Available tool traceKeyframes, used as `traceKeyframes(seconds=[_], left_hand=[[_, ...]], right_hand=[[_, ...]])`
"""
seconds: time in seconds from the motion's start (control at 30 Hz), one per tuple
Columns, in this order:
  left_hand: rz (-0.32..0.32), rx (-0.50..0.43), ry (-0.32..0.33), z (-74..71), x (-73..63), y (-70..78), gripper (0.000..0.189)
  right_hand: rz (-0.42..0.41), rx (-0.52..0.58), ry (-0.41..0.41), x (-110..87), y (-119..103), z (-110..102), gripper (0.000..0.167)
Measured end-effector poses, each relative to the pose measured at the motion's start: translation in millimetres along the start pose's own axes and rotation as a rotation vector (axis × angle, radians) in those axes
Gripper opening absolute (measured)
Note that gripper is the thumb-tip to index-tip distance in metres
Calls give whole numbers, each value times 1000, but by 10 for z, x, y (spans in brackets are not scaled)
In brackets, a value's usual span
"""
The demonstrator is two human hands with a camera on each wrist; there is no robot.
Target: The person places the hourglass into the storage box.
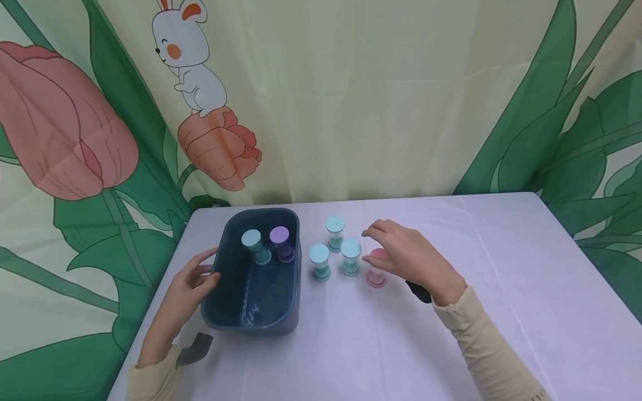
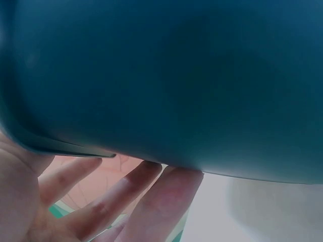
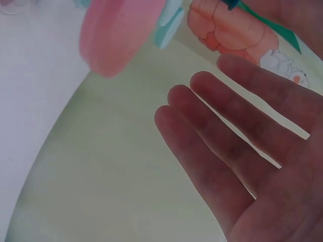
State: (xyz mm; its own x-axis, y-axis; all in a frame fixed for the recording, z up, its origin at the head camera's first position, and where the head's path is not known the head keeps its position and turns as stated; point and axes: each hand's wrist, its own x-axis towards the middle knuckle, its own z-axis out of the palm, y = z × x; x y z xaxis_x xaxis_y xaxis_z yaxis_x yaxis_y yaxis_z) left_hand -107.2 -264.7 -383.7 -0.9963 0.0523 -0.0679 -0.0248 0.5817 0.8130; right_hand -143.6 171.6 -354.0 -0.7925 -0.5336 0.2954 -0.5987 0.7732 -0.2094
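Note:
A dark blue bin [image 1: 228, 303] stands on the left of the table. Inside it, a light blue sand timer [image 1: 252, 238] and a purple sand timer [image 1: 279, 235] stand side by side near the far end. My left hand [image 1: 186, 287] touches the bin's left side; in the left wrist view its extended fingers [image 2: 169, 199] meet the outer wall. Over on the right, my right hand [image 1: 411, 253] hovers around a pink sand timer [image 1: 376, 277], fingers spread and apart from it in the right wrist view. The hand partly hides that timer's top.
Three light blue sand timers, a rear one [image 1: 335, 225], a left one [image 1: 319, 255] and a right one [image 1: 351, 249], stand between the bin and the pink timer. A white cloth covers the table [image 1: 341, 345]. Behind it hangs a printed curtain [image 1: 351, 111].

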Motion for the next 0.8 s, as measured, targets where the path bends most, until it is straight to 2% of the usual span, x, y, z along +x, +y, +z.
traceKeyframes(seconds=[0.3, 0.8], left_hand=[[6, 4, 4, -2, -11, 2, 62], [1, 14, 8, 1, 0, -5, 63]], right_hand=[[32, 16, -51, -82, 28, 47, 41], [40, 62, -66, -153, 72, 150, 33]])
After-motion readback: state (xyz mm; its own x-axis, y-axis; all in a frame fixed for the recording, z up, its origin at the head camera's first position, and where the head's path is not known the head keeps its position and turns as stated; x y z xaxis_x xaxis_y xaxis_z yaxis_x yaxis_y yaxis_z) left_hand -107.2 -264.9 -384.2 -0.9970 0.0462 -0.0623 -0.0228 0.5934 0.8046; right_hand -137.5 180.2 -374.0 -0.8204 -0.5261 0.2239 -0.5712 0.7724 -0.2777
